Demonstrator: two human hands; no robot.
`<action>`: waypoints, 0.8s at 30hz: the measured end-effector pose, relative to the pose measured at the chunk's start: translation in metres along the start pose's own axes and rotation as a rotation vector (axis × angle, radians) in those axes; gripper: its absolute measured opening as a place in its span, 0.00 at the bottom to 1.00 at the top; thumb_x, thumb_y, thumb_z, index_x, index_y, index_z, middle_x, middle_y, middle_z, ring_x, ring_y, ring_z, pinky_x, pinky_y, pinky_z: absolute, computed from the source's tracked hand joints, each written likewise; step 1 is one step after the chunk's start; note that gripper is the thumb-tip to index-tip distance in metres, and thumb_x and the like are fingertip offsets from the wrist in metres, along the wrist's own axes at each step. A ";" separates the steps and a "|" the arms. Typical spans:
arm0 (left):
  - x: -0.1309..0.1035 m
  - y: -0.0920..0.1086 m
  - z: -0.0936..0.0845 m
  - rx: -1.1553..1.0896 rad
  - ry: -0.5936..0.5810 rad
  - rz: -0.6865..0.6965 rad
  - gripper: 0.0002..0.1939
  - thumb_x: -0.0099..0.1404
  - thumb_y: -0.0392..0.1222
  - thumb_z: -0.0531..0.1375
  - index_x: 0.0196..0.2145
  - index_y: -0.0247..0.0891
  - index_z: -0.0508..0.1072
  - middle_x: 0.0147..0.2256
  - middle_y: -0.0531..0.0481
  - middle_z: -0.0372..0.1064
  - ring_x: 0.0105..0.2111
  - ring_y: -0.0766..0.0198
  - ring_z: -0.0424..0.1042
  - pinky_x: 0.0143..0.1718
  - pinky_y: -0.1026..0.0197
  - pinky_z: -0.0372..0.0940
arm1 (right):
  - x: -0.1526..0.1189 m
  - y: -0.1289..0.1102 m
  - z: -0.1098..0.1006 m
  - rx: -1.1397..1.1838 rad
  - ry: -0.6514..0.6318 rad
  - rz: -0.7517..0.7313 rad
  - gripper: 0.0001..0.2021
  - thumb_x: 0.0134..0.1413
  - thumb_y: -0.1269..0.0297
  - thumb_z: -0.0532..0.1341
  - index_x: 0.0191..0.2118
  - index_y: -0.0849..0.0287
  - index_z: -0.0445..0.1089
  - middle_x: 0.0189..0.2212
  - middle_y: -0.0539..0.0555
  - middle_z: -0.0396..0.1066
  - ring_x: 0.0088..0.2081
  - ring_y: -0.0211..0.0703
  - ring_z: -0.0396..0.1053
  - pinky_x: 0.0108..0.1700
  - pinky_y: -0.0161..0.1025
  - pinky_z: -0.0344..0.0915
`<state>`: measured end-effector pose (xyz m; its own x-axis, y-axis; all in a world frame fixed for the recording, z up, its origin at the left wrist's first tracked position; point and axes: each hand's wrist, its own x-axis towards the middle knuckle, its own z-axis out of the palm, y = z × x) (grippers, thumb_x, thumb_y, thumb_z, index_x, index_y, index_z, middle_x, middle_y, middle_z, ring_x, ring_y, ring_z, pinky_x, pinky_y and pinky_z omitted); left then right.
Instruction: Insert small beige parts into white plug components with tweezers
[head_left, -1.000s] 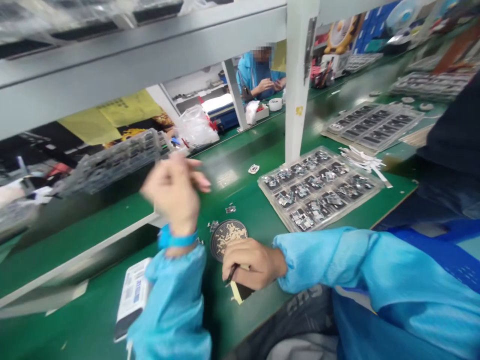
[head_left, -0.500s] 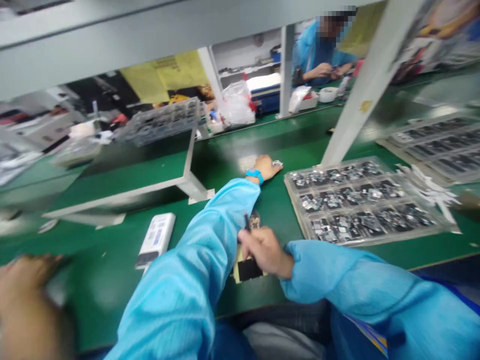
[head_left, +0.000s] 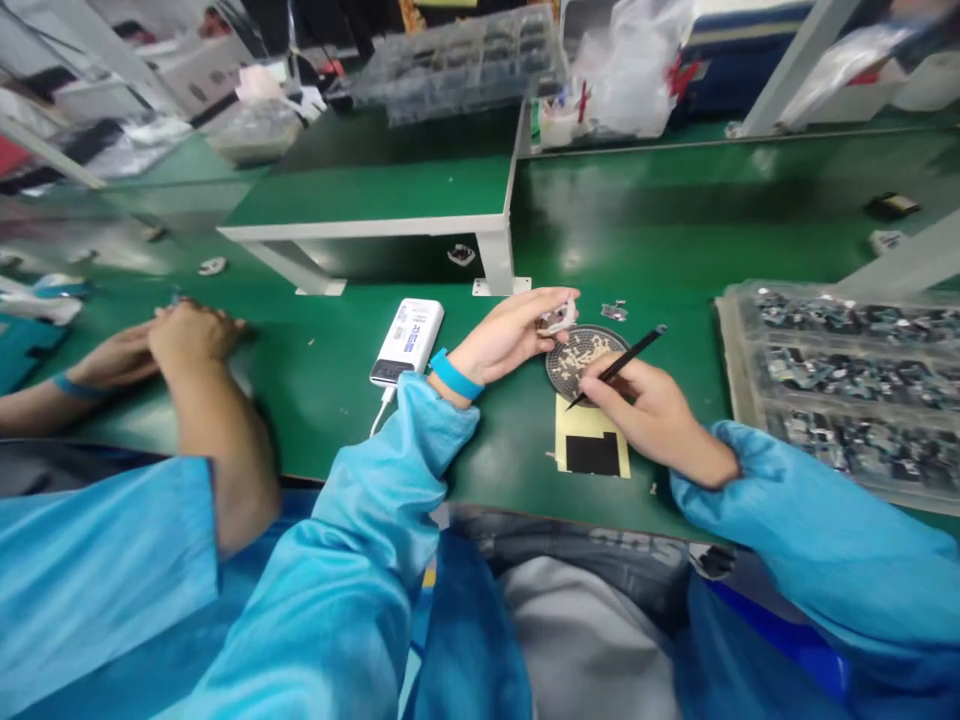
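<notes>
Whitish part [head_left: 557, 319]: left hand [head_left: 511, 333] pinching | black stick [head_left: 632, 352]: right hand [head_left: 651, 408] pinching | dish [head_left: 556, 379]: tan bits [head_left: 594, 349] | tray [head_left: 750, 385]: small parts [head_left: 814, 370] | yellow sheet [head_left: 565, 424] nearby

Workshop: green workbench [head_left: 510, 455], parts tray [head_left: 744, 390]

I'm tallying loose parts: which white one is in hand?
The white part in the person's own left hand, beside the round dish; the others I can make out lie on the bench.
</notes>
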<state>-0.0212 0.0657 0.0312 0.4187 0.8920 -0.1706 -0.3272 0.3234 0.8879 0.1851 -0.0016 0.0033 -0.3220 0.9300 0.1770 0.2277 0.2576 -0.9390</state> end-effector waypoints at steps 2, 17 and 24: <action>-0.006 -0.003 0.002 0.122 0.017 -0.009 0.14 0.70 0.47 0.61 0.44 0.33 0.78 0.35 0.47 0.72 0.29 0.70 0.69 0.27 0.69 0.61 | 0.000 -0.001 -0.002 -0.099 -0.018 -0.041 0.12 0.62 0.55 0.65 0.37 0.60 0.74 0.31 0.53 0.76 0.29 0.37 0.69 0.31 0.35 0.66; -0.017 -0.007 0.007 0.786 -0.170 0.242 0.12 0.61 0.25 0.56 0.35 0.33 0.78 0.38 0.48 0.76 0.39 0.65 0.73 0.47 0.61 0.66 | -0.003 -0.001 -0.005 -0.275 -0.169 -0.132 0.04 0.59 0.63 0.68 0.37 0.55 0.74 0.26 0.47 0.72 0.25 0.35 0.66 0.28 0.36 0.63; -0.013 -0.019 0.001 0.634 -0.168 0.215 0.17 0.58 0.26 0.65 0.46 0.32 0.73 0.44 0.43 0.76 0.42 0.63 0.76 0.43 0.61 0.69 | -0.003 -0.016 -0.012 0.071 -0.025 -0.108 0.06 0.58 0.60 0.70 0.37 0.54 0.74 0.32 0.52 0.77 0.32 0.44 0.76 0.34 0.42 0.73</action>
<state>-0.0198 0.0482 0.0168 0.5420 0.8382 0.0608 0.1194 -0.1484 0.9817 0.1934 -0.0056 0.0210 -0.3641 0.8910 0.2713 0.1257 0.3356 -0.9336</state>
